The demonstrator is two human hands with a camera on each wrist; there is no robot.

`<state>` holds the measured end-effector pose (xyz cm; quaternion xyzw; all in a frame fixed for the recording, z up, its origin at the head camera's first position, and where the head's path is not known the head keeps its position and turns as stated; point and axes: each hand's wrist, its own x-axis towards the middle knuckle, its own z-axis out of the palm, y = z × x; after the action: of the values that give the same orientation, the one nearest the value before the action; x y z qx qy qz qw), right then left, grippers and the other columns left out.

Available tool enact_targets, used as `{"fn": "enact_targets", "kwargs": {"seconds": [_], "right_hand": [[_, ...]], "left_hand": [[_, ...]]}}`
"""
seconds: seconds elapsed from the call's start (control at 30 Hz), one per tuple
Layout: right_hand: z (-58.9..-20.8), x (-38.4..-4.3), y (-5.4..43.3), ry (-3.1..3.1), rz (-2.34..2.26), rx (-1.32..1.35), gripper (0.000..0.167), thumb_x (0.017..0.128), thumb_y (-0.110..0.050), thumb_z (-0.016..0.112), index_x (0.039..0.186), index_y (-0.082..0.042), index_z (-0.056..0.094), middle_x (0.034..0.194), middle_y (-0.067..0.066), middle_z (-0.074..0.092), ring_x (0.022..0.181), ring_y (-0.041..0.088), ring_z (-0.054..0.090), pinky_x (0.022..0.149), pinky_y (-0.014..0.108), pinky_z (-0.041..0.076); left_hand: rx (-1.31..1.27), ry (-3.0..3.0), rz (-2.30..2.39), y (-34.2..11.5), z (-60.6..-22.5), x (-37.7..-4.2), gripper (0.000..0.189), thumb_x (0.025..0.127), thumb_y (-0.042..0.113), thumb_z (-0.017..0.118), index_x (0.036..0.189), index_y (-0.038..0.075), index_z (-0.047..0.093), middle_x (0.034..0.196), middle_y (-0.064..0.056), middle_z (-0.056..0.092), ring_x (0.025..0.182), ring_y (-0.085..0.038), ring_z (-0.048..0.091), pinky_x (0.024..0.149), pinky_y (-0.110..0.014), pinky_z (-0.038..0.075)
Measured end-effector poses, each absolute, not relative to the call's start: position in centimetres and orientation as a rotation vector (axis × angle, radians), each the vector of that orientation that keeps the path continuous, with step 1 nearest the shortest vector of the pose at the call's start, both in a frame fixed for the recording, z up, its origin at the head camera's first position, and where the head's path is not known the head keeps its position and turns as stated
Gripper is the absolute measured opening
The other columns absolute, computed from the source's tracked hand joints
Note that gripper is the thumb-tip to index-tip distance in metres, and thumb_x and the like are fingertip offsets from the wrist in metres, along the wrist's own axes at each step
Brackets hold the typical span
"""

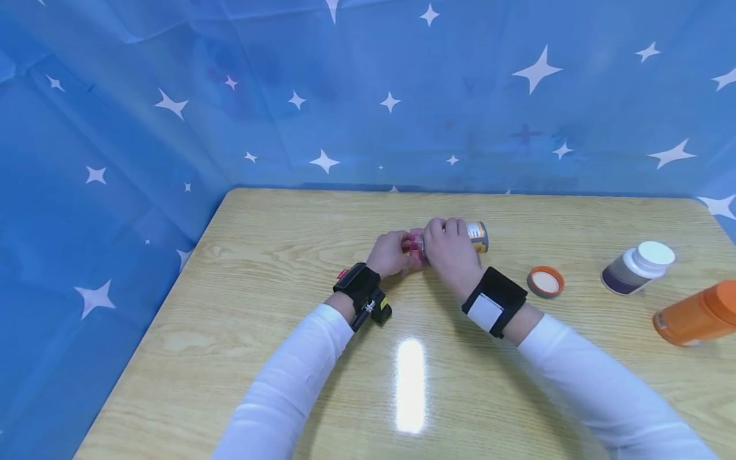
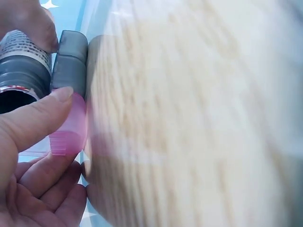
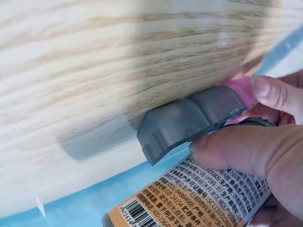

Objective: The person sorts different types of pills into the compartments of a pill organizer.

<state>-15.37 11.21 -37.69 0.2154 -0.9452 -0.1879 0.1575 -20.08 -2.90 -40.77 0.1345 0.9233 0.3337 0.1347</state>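
Note:
My left hand (image 1: 391, 252) pinches a small translucent pill box with a pink section (image 2: 71, 123) and grey sections (image 3: 189, 118), its thumb pressed on the pink part. Lying tilted on its side, a bottle (image 3: 189, 198) with a grey body and an orange and white printed label is gripped by my right hand (image 1: 451, 252). The bottle's dark uncapped mouth (image 2: 16, 100) faces the left hand, right beside the pill box. In the right wrist view the right thumb lies along the bottle close to the grey sections. What is inside the bottle is hidden.
An orange-rimmed cap (image 1: 545, 282) lies inner side up right of my right wrist. Farther right stand a white-capped bottle (image 1: 638, 267) and an orange bottle (image 1: 696, 314). A blue star-patterned cloth (image 1: 368, 96) hangs behind the wooden table (image 1: 259, 255).

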Motion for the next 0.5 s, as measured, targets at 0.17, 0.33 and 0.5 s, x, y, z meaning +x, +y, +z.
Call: {"fn": "enact_targets", "kwargs": {"seconds": [0.17,0.33,0.5], "right_hand": [[-37.76,-15.47,10.97,-2.66,-0.65,0.641,0.052,0.069,-0.016,0.079,0.112,0.004,0.056,0.1,0.017,0.052,0.097,0.034,0.056,0.092,0.042,0.048],[-37.73,-15.77,11.0,-2.665,-0.69,0.657,0.06,0.066,-0.015,0.081,0.115,0.004,0.053,0.103,0.017,0.051,0.1,0.034,0.053,0.094,0.042,0.046],[-37.53,-15.94,11.03,-2.66,-0.707,0.682,0.061,0.066,-0.016,0.081,0.118,0.001,0.053,0.105,0.017,0.052,0.101,0.033,0.053,0.094,0.041,0.045]], "left_hand": [[0.408,2.683,0.974,-2.78,-40.69,-20.01,0.052,0.075,0.018,0.076,0.122,0.005,0.058,0.117,-0.01,0.065,0.111,-0.023,0.058,0.095,-0.031,0.045],[0.433,2.694,0.955,-2.78,-40.63,-19.99,0.052,0.075,0.021,0.076,0.121,0.005,0.059,0.115,-0.01,0.065,0.108,-0.024,0.059,0.093,-0.031,0.046],[0.436,2.701,0.946,-2.86,-40.5,-20.03,0.051,0.075,0.02,0.077,0.12,0.004,0.059,0.113,-0.011,0.065,0.104,-0.024,0.059,0.09,-0.032,0.047]]}}
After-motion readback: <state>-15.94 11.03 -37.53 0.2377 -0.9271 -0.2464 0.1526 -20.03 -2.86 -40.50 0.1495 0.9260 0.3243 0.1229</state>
